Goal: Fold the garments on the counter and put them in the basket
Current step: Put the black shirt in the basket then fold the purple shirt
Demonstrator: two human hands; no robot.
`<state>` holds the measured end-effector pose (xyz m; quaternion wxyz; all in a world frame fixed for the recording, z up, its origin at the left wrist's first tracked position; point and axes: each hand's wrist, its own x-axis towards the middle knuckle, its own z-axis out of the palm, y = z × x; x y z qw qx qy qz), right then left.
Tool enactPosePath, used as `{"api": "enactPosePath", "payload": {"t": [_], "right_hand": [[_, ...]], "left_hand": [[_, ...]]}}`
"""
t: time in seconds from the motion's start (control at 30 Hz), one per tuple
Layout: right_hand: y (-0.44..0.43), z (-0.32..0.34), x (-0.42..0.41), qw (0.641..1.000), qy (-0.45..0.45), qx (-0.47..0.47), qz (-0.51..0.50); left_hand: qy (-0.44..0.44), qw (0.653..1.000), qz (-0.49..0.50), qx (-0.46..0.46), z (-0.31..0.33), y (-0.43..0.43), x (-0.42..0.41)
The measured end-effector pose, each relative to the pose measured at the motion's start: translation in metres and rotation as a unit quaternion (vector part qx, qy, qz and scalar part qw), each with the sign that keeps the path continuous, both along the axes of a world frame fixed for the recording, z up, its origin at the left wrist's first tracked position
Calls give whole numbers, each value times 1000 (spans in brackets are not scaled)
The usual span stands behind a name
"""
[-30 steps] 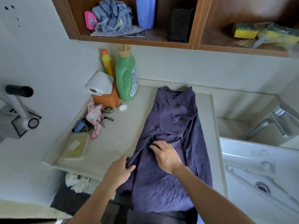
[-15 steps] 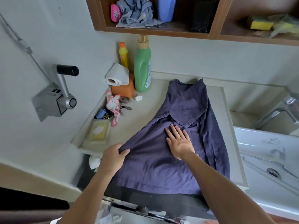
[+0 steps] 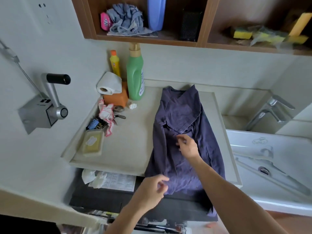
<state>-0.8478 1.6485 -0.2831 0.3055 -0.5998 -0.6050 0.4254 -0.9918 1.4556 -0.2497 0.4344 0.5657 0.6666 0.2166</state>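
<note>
Pale counter (image 3: pixel 131 146) runs under a wooden shelf, and everything I place from the green bottle (image 3: pixel 135 75) at its back. My shirt (image 3: pixel 184 149) lies just right of that bottle, stretching from the back wall to the front edge, where its hem hangs over. Both sides are already folded in, so it makes a long, narrow strip with a sleeve crossed near the collar.

My right hand (image 3: pixel 187 146) hovers over the middle of the shirt, fingers loosely spread, gripping nothing that I can see. My left hand (image 3: pixel 152 190) is at the hanging hem, fingers curled and half open; whether it pinches cloth I cannot tell, as it is blurred.

To fold well, I judge I should take the hem at both corners, lift it evenly, and lay it toward the collar, keeping the side folds from slipping open. Smoothing the ridge down the middle first would help. No basket shows, so I cannot say where it goes.
</note>
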Motion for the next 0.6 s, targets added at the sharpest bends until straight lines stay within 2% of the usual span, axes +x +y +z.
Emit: {"api": "enactPosePath", "payload": {"t": [0.07,0.2,0.43,0.6], "right_hand": [[16,4,8,999,10,-28,-26],[60,3,26,998,-26,-19,-48],[139,12,40,993,6,-63,-103],[176,9,40,991,-92,-83,-58]], "left_hand": [[16,997,60,51,-7,7,-9],[22,989,92,112,-14,23,-10],[66,975,161,141,-27,59,4],[96,964,215,125,-26,90,12]]}}
